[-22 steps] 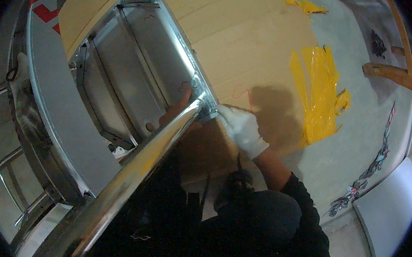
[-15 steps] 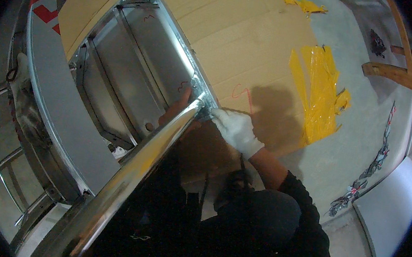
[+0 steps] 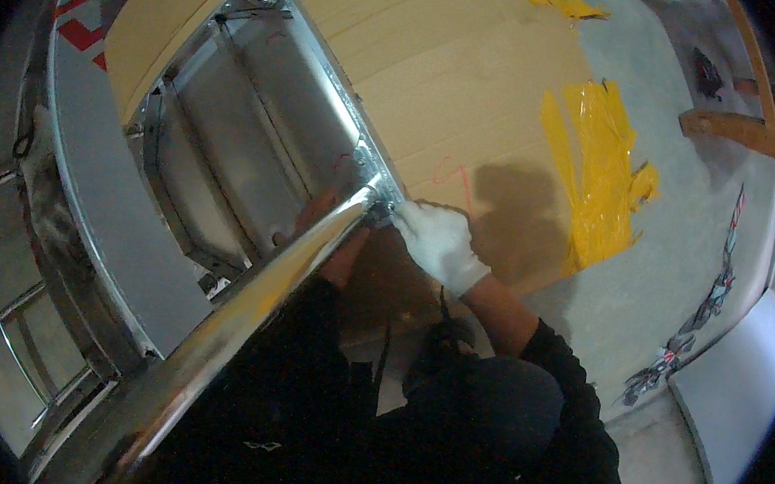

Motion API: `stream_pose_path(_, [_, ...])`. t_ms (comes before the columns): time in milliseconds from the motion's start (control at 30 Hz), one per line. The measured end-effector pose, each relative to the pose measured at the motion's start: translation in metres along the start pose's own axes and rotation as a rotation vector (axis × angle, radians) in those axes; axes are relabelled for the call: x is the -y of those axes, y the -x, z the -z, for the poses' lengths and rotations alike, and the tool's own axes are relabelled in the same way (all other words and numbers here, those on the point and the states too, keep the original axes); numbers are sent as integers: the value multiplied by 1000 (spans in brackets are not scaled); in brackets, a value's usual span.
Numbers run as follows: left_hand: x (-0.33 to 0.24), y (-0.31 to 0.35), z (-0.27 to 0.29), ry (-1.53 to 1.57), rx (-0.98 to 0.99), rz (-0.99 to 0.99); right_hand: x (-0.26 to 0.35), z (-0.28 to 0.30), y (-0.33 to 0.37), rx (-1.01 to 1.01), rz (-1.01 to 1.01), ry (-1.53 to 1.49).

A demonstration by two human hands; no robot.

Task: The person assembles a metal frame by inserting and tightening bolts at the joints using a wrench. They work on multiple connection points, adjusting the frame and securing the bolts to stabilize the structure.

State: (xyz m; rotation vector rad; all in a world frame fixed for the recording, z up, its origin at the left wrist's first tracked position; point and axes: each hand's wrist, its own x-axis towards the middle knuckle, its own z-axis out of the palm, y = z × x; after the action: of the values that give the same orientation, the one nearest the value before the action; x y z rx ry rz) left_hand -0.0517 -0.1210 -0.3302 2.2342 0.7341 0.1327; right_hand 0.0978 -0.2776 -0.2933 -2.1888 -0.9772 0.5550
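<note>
Frame (image 3: 265, 111) with two tubes (image 3: 249, 322) meets one gloved hand (image 3: 440, 245).

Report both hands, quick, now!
Left hand: partly hidden by the metal tube; cannot tell.
Right hand: gloved, at a corner of the metal frame; grip cannot be told.

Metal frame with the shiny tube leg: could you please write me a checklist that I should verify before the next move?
1. Right hand protected: ok, it wears a white glove.
2. Left hand protected: not ok, the visible skin looks bare.
3. Left hand's hold: cannot tell, the leg hides much of it.
4. Right hand at the metal frame: ok, fingertips are at the corner beside the leg.
5. Leg firmly fixed at that corner: cannot tell, it meets the corner, but tightness does not show.
6. Yellow tape apart from both hands: ok, it lies farther right.
</note>
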Motion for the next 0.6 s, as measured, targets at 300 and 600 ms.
stream_pose_path(300, [-92, -23, -5, 707, 220, 895, 16, 13, -16, 289, -164, 21])
stream_pose_path(600, [-97, -30, -19, 972, 53, 1063, 19, 22, -22, 352, -189, -111])
